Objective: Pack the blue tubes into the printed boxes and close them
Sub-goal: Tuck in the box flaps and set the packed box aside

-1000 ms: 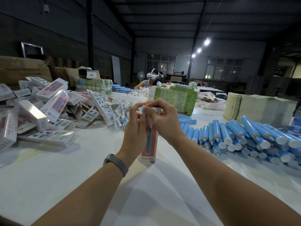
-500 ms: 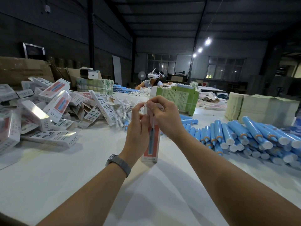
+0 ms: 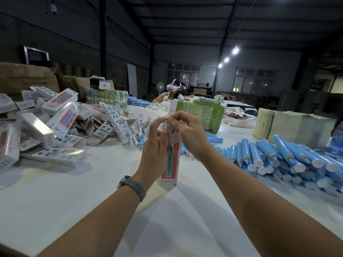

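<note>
A wide white table (image 3: 55, 210) fills the lower part of the view. Along its left edge lies a loose heap of printed boxes (image 3: 48, 125), white with red panels, tipped at every angle. Toward the right edge lies a big pile of blue tubes (image 3: 289, 160) with white caps, mostly lying on their sides, caps toward the near side. Behind them at the far right corner stands a stack of pale flat sheets (image 3: 293, 127). Near the middle of the far side sits a bundle of green printed cartons (image 3: 206, 112), and beyond it a person (image 3: 171, 93) wearing a white headset sits at the table.

In the middle of the table one printed box (image 3: 169, 164) stands upright, its bottom end resting on the surface. The left hand (image 3: 155, 151), with a grey wristband (image 3: 132, 186) on its wrist, is curled round the box's left side with its fingertips up at the top flap. The right hand (image 3: 189, 134) comes over from the right and pinches the same top flap, thumb and forefinger meeting the left hand's fingertips there. Whether a tube is inside the box cannot be told.
</note>
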Demonstrator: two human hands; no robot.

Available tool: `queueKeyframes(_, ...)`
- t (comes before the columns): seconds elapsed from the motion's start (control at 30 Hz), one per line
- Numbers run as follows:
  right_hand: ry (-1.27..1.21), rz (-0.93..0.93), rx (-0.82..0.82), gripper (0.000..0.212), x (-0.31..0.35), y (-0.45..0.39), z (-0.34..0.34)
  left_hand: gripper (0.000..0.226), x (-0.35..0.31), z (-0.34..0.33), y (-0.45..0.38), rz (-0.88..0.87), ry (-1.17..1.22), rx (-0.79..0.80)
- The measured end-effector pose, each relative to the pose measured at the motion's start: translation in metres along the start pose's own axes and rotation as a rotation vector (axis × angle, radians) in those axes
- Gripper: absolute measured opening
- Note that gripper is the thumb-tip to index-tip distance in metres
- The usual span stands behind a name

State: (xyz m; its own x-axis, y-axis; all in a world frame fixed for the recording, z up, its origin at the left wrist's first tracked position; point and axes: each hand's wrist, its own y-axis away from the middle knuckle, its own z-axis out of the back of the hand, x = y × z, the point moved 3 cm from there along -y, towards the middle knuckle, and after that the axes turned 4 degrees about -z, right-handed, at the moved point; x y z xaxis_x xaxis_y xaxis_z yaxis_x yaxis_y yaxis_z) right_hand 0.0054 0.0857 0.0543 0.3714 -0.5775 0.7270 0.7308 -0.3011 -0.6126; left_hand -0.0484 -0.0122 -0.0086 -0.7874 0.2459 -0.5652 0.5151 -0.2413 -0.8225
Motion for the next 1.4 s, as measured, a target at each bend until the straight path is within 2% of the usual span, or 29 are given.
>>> queueKeyframes(0.2, -0.01, 0.004, 0.008, 0.018, -0.001, -0.001, 0.001, 0.031, 0.0, 0.001, -0.001, 0.006, 0.011, -0.01)
queueKeyframes(0.33, -0.052, 0.012, -0.019, 0.016, -0.006, 0.001, 0.0, 0.018, 0.002, 0.001, -0.002, 0.002, 0.02, -0.012)
queueKeyframes(0.53, -0.276, -0.07, -0.032, 0.033, -0.012, 0.005, -0.007, 0.016, 0.003, 0.001, -0.002, 0.007, 0.002, 0.008)
queueKeyframes(0.67, -0.353, -0.061, -0.073, 0.034, -0.014, 0.005, -0.011, 0.016, 0.006, 0.0, -0.001, -0.016, 0.005, 0.02)
queueKeyframes(1.4, -0.34, -0.13, -0.215, 0.034, -0.018, 0.006, -0.018, 0.016, 0.009, -0.002, -0.001, -0.016, 0.094, -0.003)
